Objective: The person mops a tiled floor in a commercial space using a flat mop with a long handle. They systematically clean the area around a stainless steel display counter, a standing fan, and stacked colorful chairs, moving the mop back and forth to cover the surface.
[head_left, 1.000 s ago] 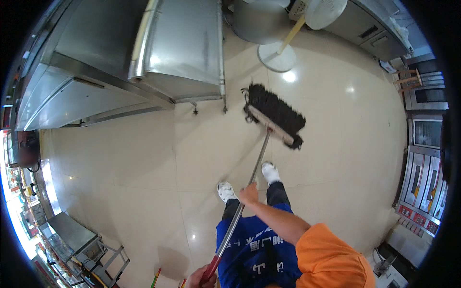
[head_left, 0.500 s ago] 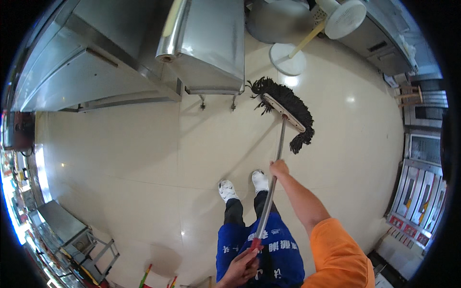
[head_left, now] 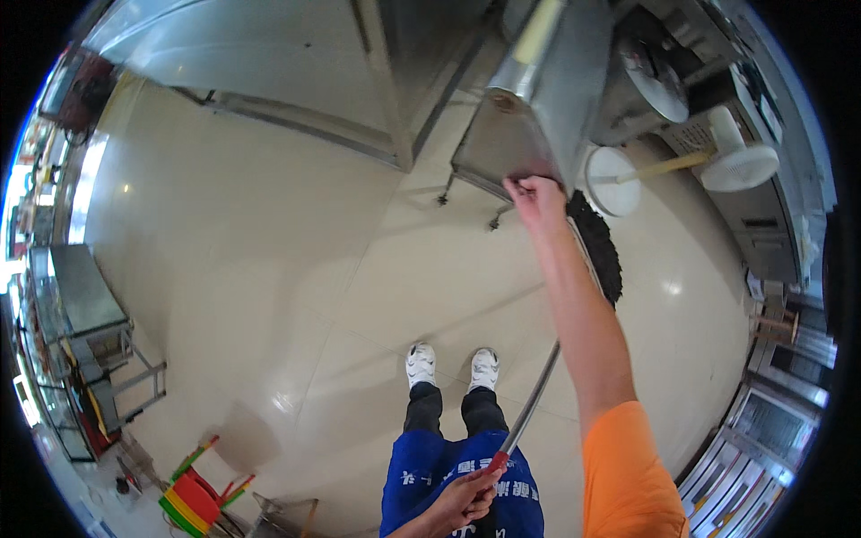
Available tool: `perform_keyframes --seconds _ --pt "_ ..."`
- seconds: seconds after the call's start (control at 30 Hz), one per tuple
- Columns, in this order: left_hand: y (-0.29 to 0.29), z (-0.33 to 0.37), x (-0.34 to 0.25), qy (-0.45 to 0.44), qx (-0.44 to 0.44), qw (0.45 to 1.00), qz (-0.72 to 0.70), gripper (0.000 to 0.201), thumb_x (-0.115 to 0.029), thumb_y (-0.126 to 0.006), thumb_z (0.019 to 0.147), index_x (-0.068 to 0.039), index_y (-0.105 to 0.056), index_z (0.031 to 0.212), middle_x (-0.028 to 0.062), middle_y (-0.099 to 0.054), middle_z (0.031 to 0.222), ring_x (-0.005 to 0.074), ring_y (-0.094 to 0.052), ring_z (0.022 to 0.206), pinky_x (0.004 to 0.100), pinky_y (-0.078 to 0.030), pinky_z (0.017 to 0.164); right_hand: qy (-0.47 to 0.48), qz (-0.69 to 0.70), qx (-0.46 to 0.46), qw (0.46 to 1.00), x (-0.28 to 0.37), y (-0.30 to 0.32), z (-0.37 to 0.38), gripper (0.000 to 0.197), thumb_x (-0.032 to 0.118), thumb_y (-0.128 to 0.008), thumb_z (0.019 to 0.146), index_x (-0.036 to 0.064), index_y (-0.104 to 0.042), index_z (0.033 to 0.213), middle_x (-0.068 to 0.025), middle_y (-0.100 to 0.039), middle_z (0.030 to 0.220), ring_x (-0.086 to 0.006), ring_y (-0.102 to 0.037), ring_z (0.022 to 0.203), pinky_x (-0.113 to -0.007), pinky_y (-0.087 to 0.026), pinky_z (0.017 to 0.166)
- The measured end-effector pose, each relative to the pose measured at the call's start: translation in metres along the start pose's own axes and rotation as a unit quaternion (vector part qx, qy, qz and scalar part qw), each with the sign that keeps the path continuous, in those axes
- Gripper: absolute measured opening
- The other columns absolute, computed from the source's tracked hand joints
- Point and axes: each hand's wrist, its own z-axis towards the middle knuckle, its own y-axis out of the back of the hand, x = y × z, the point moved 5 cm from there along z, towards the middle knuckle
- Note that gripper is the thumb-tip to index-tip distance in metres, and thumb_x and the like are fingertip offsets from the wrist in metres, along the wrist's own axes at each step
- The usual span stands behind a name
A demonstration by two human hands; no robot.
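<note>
My left hand (head_left: 471, 498) is closed around the red end of a mop handle (head_left: 534, 394), close to my blue apron (head_left: 408, 466). The metal pole slants up and right, passing behind my right forearm. Beyond that arm, the black string mop head (head_left: 606, 247) lies on the floor, partly hidden. My right hand (head_left: 538, 199) is off the pole and stretched forward, overlapping the lower front edge of a steel cabinet (head_left: 511, 139) on legs. Its fingers are curled together; whether they touch the cabinet or pinch something small, I cannot tell.
A white fan (head_left: 740, 167) leans on its yellowish pole above a round white base (head_left: 613, 182), right of the cabinet. A large steel pot (head_left: 628, 103) stands behind. Steel tables line the far left. Colourful chairs (head_left: 197, 493) and a metal stand (head_left: 90, 291) are at lower left.
My right hand has let go of the mop pole and reached forward to the cabinet. My left hand keeps its hold. The view has turned, moving the cabinet and fan rightward.
</note>
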Motion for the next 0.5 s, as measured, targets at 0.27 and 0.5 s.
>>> perform_keyframes --seconds 0.27,0.5 --pt "0.004 -0.01 -0.005 -0.056 -0.016 0.998 0.021 0.019 -0.03 -0.062 0.095 -0.014 -0.06 0.106 -0.0052 -0.04 0.06 0.0059 -0.028 0.04 0.0232 -0.019 0.036 0.021 -0.038 0.01 0.999 0.011 -0.007 0.027 0.032 -0.017 -0.045 0.077 -0.0161 -0.045 0.109 -0.0298 -0.05 0.117 -0.0553 -0.049 0.111 -0.058 -0.05 0.099" --pt "-0.001 -0.029 -0.02 -0.059 -0.022 0.998 0.025 0.017 -0.031 -0.062 0.094 -0.014 -0.06 0.1 -0.0048 -0.038 0.056 0.0055 -0.027 0.038 0.0235 -0.017 0.035 0.0 -0.059 0.044 0.997 0.03 -0.023 0.06 0.026 -0.018 -0.045 0.077 -0.012 -0.048 0.102 -0.0224 -0.048 0.115 -0.042 -0.055 0.102 -0.058 -0.054 0.094"
